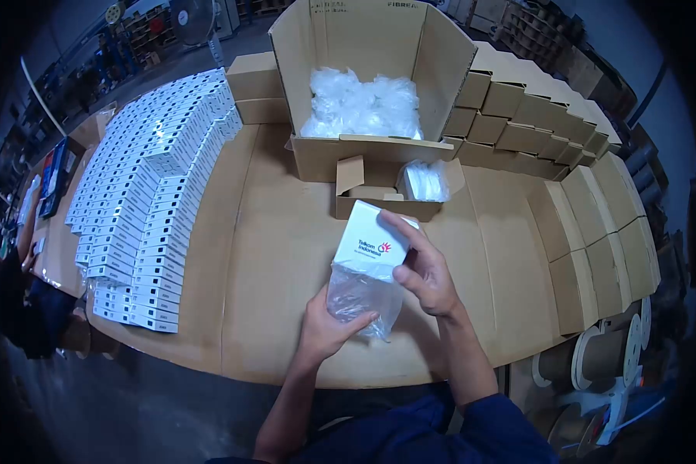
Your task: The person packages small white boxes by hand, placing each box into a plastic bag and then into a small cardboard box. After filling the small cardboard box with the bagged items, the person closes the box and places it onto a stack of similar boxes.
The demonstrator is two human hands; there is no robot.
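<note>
A white box printed "Telkom Indonesia" is partly inside a clear plastic bag, its upper part sticking out. My left hand is closed on the bag low on its left side, thumb across the front. Higher up, my right hand grips the box's right side between thumb and fingers. Just beyond them stands a small open carton with a plastic-wrapped white pack at its right end. Behind it, a large open carton holds a heap of clear plastic bags.
Stacked white boxes fill the table's left side. Brown cartons are piled at the back right and along the right edge. Cable spools stand below on the right. Another person is at the far left.
</note>
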